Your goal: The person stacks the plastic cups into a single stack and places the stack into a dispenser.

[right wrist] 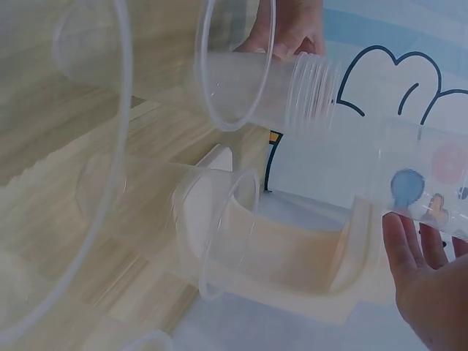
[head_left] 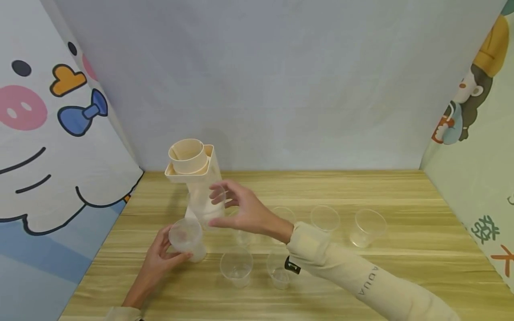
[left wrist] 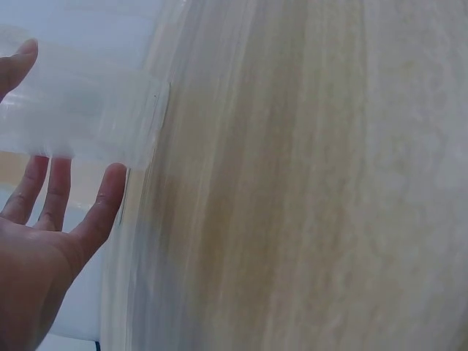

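Note:
A nested stack of clear plastic cups [head_left: 186,236] stands at the left of the table, and my left hand [head_left: 156,256] grips it from the side, thumb and fingers around it. The stacked rims [right wrist: 314,91] show in the right wrist view. My right hand [head_left: 246,211] holds a single clear plastic cup [right wrist: 420,172] by its side, thumb opposite the fingers. That cup overlaps the front of a beige stand [head_left: 210,165] with a round, open-topped tube [head_left: 186,156]. In the left wrist view, the fingers [left wrist: 102,208] lie along the stack's translucent wall.
Several single clear cups stand upright on the wooden table [head_left: 401,276]: two in front [head_left: 237,267], others in a row behind, the rightmost cup [head_left: 369,227] among them. A pale cloth wall [head_left: 281,89] closes the back; printed cartoon panels [head_left: 32,147] flank both sides.

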{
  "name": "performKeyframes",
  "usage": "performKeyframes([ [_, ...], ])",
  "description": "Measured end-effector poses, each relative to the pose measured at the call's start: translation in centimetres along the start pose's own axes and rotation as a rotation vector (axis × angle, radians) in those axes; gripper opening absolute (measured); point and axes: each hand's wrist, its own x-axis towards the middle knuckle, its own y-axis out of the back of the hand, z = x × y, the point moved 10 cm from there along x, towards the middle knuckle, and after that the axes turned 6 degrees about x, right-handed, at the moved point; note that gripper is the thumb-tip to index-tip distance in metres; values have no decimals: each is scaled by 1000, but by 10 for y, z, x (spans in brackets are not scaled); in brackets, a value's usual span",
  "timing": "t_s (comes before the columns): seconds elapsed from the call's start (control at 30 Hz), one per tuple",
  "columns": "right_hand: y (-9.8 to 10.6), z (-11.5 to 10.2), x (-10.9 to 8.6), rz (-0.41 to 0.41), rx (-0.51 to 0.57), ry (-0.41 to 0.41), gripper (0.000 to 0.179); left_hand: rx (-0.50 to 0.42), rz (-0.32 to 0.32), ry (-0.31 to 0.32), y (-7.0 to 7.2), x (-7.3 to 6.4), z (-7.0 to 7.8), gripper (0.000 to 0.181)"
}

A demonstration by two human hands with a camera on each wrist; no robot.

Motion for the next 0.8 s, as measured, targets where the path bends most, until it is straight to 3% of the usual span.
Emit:
performKeyframes([
  [0.8, -32, 9, 23, -38, 40, -17, 63, 1, -20, -22, -1, 0, 3, 76],
])
